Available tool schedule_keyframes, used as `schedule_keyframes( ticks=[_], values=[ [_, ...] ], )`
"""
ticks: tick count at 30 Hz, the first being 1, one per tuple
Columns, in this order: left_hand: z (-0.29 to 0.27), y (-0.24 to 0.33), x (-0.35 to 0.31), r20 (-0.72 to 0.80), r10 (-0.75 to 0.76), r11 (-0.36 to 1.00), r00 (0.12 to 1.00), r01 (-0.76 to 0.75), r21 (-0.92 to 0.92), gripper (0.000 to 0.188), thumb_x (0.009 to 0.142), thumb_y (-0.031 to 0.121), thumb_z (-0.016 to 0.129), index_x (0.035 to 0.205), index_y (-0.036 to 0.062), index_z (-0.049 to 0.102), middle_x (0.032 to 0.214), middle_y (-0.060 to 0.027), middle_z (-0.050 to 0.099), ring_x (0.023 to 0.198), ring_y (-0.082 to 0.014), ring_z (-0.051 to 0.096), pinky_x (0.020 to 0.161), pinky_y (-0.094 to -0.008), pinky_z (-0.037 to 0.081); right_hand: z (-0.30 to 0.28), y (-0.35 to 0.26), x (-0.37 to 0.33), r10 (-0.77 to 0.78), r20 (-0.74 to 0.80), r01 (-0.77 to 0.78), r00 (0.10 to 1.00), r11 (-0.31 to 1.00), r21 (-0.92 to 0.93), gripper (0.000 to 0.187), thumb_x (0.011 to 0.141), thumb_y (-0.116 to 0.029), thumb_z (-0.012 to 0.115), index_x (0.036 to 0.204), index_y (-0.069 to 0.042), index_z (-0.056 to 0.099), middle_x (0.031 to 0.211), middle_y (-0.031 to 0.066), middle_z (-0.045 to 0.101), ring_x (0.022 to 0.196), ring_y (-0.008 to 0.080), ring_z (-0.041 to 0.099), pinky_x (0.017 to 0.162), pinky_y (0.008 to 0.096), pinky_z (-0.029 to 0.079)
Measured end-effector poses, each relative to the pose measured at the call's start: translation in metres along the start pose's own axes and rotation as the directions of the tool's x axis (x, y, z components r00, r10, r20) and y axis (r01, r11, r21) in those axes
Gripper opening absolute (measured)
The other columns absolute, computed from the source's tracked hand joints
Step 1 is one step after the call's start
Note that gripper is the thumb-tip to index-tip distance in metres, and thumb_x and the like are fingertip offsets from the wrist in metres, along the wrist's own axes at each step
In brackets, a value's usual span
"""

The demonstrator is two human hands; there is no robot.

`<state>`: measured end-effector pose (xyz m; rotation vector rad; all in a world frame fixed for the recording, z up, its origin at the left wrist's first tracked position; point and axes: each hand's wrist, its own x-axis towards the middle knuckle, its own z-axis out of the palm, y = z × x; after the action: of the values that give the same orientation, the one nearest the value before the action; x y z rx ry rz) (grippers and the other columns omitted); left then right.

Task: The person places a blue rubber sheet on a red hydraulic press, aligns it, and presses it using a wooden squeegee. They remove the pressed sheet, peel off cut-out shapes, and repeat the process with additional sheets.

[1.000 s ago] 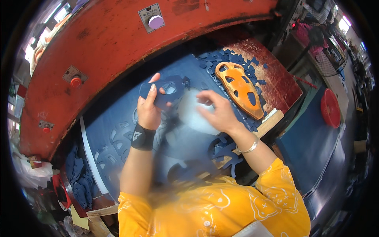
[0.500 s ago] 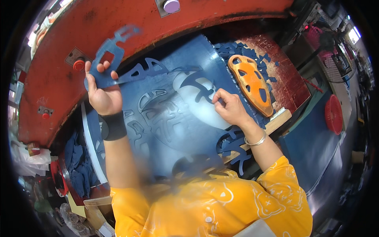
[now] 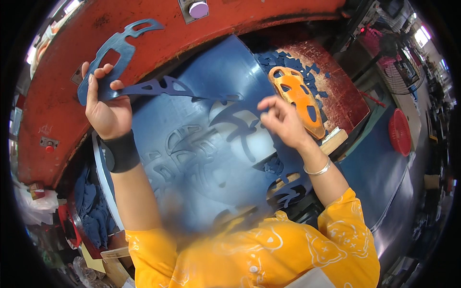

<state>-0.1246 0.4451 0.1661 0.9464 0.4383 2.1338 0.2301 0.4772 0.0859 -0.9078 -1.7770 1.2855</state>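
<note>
While left hand [image 3: 109, 114] grips blue cutout [image 3: 126, 52] | right hand [image 3: 284, 121] — half-curled, blurred

Edges bow and the lower centre blurs

Thin blue openwork sheet [image 3: 126, 54], aloft in the left fingers [image 3: 99, 73], one arm upward, another stretching rightward.

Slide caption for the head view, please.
Left hand holding a blue cut-out sheet before a red beam; right hand near a slotted orange form.
</note>
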Motion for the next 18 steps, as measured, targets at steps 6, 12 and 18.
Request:
schedule_keyframes(
  ticks=[6,12,18],
  values=[
    [0.058,-0.018,-0.044,0.122,-0.023,0.993,0.992,0.008,0.116,0.04,0.099,0.014,0.046,0.137,0.0037,0.039,0.093,-0.0067,0.062,0.1,-0.0182,0.06,0.061,-0.0294,0.05,0.031,0.019,0.054,-0.212,0.084,0.195,0.974,0.582,-0.79,0.041,0.078,-0.027,0.072,0.113,-0.007,0.067,0.112,0.0154,0.057,0.104,0.0324,0.052,0.092,0.0394,0.043],
    [0.052,-0.023,-0.081,0.015,-0.162,0.981,0.987,0.16,0.109,0.043,0.099,0.015,0.047,0.138,0.0029,0.038,0.088,-0.0043,0.059,0.096,-0.0182,0.058,0.058,-0.0291,0.05,0.03,0.055,0.059,0.033,-0.232,-0.087,0.972,0.971,-0.224,0.011,0.079,-0.006,0.065,0.089,0.0,0.066,0.086,0.0135,0.067,0.086,0.0276,0.064,0.077,0.0359,0.049],
    [0.049,-0.027,-0.086,-0.133,-0.19,0.975,0.973,0.202,0.091,0.039,0.1,0.016,0.046,0.137,0.0064,0.04,0.087,-0.0032,0.058,0.094,-0.0168,0.058,0.06,-0.029,0.048,0.008,0.041,0.055,-0.043,-0.113,0.043,0.993,0.999,-0.006,0.009,0.079,-0.006,0.068,0.084,0.0,0.065,0.076,0.0036,0.064,0.07,0.0091,0.056,0.068,0.0263,0.047]
  ],
)
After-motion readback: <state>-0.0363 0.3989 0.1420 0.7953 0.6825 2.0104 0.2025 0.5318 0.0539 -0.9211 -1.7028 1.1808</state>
